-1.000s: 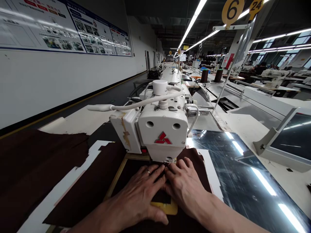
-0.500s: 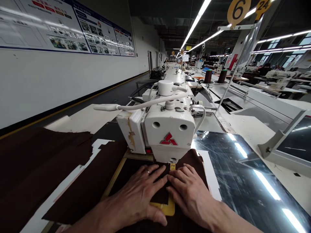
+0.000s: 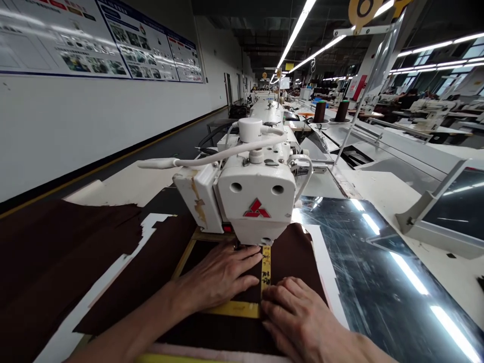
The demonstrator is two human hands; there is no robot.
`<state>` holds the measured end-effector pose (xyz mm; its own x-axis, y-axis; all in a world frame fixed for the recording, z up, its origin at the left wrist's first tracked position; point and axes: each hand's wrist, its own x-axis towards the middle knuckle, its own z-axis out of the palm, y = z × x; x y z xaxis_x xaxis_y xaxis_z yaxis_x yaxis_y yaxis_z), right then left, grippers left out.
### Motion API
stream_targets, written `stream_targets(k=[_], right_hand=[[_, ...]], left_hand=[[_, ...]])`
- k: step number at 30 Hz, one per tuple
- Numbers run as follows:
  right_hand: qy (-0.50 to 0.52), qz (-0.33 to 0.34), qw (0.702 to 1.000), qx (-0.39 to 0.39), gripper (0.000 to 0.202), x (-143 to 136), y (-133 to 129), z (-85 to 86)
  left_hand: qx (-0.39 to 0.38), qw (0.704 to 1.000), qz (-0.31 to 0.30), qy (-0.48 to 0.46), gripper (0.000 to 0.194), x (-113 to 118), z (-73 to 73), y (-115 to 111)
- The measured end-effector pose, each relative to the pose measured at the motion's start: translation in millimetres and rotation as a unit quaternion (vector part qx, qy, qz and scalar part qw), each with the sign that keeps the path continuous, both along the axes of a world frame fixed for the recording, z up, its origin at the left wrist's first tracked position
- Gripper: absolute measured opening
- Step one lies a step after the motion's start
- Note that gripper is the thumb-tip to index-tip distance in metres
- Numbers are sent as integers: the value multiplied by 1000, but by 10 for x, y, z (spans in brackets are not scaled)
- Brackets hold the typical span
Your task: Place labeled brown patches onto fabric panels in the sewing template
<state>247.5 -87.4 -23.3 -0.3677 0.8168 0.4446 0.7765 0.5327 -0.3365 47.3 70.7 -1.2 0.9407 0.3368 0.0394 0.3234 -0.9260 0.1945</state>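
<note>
Dark brown fabric [image 3: 227,335] lies under the head of a white sewing machine [image 3: 257,186]. On it rests a thin yellow template frame [image 3: 242,308] with handwriting along its right bar. Inside the frame, my left hand [image 3: 223,275] lies flat on the fabric, fingers stretched toward the machine's lower end. My right hand [image 3: 302,315] is at the frame's near right corner, its fingers bent and held together over that edge. The hand hides the corner itself. The needle area is mostly hidden behind the machine head and my left fingers.
White paper strips [image 3: 124,267] show along the fabric on the left. A shiny dark plate [image 3: 370,262] covers the table at right, beside a screen [image 3: 454,201]. Two brown thread cones [image 3: 320,112] stand farther back. A wall [image 3: 113,116] runs along the left.
My right hand has drawn back toward me along the frame's right bar, uncovering its writing. My left hand has shifted slightly, its thumb now nearer the fingers. The frame sits a little farther forward.
</note>
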Motion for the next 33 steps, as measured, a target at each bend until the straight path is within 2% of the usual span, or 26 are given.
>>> stream_targets(k=[3, 8, 15, 20, 24, 33], right_hand=[[9, -4, 998, -64, 18, 85, -32, 74], [13, -33, 996, -84, 22, 164, -30, 84], [-47, -10, 995, -82, 22, -19, -21, 159], [-130, -59, 984, -103, 17, -184, 13, 156], [-143, -98, 982, -79, 13, -280, 21, 67], [-115, -100, 988, -14, 12, -291, 20, -31]], left_hand=[[-19, 1000, 14, 2, 52, 48, 46, -17], [-43, 998, 36, 2, 63, 60, 32, -58], [-24, 999, 27, 11, 68, 30, -55, -72], [-46, 998, 23, 29, 71, -13, -44, -11], [-60, 998, 10, 27, 67, -65, -8, 26], [-15, 999, -37, -2, 54, -80, 0, 46]])
